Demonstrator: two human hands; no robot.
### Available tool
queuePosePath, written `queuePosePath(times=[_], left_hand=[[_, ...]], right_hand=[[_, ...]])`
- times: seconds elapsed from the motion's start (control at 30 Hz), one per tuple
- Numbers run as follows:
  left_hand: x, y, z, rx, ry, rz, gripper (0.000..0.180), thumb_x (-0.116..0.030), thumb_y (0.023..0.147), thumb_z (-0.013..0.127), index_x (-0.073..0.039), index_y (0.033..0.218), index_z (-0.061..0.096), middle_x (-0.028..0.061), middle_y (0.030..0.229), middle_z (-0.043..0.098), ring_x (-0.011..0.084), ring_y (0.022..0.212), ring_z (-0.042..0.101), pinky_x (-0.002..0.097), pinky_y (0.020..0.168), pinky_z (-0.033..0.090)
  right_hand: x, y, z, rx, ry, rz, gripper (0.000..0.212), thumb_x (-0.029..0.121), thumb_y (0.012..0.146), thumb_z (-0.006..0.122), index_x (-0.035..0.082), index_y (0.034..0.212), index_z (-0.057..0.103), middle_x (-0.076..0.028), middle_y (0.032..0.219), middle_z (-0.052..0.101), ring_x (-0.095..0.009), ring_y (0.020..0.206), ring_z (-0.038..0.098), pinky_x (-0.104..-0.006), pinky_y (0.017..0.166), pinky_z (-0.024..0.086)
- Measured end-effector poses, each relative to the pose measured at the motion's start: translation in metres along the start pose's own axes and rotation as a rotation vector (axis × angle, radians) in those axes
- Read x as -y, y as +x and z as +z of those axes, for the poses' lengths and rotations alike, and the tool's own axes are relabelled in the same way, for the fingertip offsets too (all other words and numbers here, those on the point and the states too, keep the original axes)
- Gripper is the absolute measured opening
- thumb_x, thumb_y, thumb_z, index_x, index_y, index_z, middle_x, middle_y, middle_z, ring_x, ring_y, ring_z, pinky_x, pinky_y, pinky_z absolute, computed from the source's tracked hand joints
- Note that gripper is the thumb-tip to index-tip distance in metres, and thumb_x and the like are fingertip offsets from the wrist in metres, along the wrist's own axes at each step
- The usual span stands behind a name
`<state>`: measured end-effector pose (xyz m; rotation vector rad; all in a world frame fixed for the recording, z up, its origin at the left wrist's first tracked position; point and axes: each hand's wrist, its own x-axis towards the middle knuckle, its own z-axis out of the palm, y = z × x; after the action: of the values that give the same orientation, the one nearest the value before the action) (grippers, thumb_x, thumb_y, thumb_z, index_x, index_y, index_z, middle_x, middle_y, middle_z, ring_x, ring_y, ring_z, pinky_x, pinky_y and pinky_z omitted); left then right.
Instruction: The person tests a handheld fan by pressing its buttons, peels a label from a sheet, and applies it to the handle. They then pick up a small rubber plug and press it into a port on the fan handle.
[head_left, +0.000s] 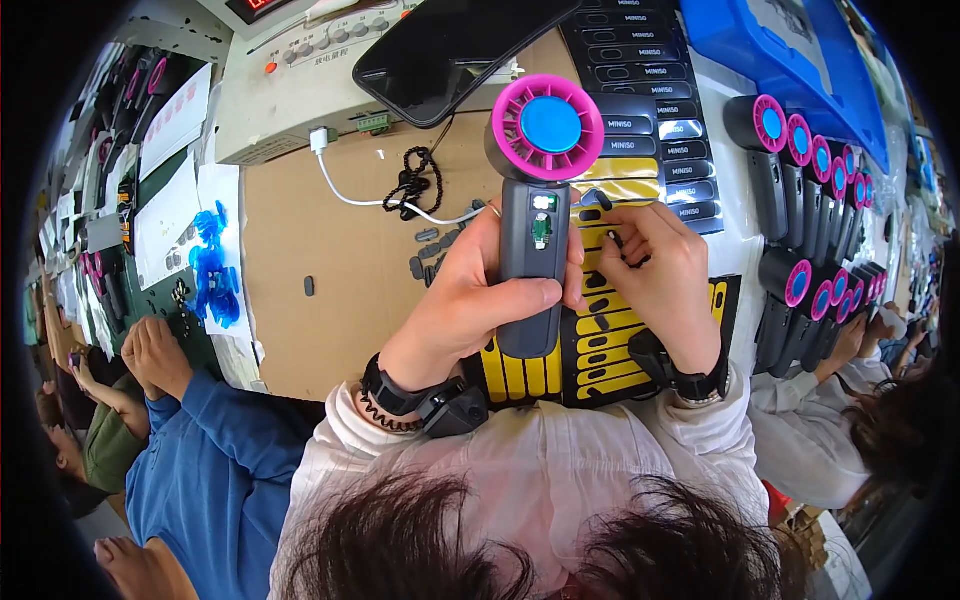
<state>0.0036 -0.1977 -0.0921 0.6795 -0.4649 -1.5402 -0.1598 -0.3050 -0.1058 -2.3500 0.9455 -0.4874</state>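
Observation:
My left hand (455, 290) grips a dark grey handheld fan (531, 275) by its handle, thumb across the front. The fan stands head away from me, with a pink grille ring and a blue disc. In its handle a slot shows a small green circuit board (542, 230). Just right of the handle, my right hand (665, 265) pinches a small dark oval piece (613, 237). Beneath both lies a black sheet with yellow strips (520, 378); some dark oval pieces rest on it. More loose oval pieces (428, 252) are scattered left of the fan.
A white cable (345, 195) and a black beaded cord (412, 180) lie beyond my left hand. At the back are a control box (290, 110), a phone (420, 70) and black label strips (650, 72). Rows of fans (772, 195) and a blue bin (740, 45) stand right. Co-workers sit both sides.

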Motion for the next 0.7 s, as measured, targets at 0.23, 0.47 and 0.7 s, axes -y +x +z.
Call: queuePosePath(times=[0.23, 0.47, 0.7], left_hand=[[0.002, 0.0, -0.001, 0.032, -0.024, 0.025, 0.061, -0.005, 0.072, 0.06, -0.002, 0.127, 0.033, 0.0083, 0.098, 0.051, 0.0167, 0.082, 0.057, 0.0338, 0.076, 0.046], [0.003, 0.0, -0.001, 0.053, -0.002, 0.045, 0.057, -0.002, 0.073, 0.059, -0.002, 0.124, 0.034, 0.0093, 0.098, 0.053, 0.0162, 0.082, 0.057, 0.032, 0.075, 0.047], [0.0, 0.0, 0.003, -0.001, 0.101, 0.057, 0.047, 0.001, 0.074, 0.061, -0.003, 0.114, 0.036, 0.0094, 0.098, 0.054, 0.0157, 0.085, 0.058, 0.03, 0.075, 0.047]], right_hand=[[0.006, -0.003, -0.027, 0.031, 0.103, -0.006, 0.021, -0.007, 0.067, 0.063, -0.003, 0.087, 0.063, -0.005, 0.076, 0.058, -0.008, 0.056, 0.056, -0.0189, 0.053, 0.047], [0.027, -0.01, -0.042, 0.003, 0.533, 0.056, 0.017, -0.01, 0.068, 0.061, -0.007, 0.085, 0.061, -0.01, 0.087, 0.057, -0.011, 0.072, 0.056, -0.0189, 0.059, 0.046], [0.037, -0.01, -0.026, -0.04, 0.701, -0.047, 0.018, -0.011, 0.068, 0.06, -0.008, 0.086, 0.06, -0.013, 0.088, 0.056, -0.014, 0.076, 0.055, -0.0209, 0.061, 0.044]])
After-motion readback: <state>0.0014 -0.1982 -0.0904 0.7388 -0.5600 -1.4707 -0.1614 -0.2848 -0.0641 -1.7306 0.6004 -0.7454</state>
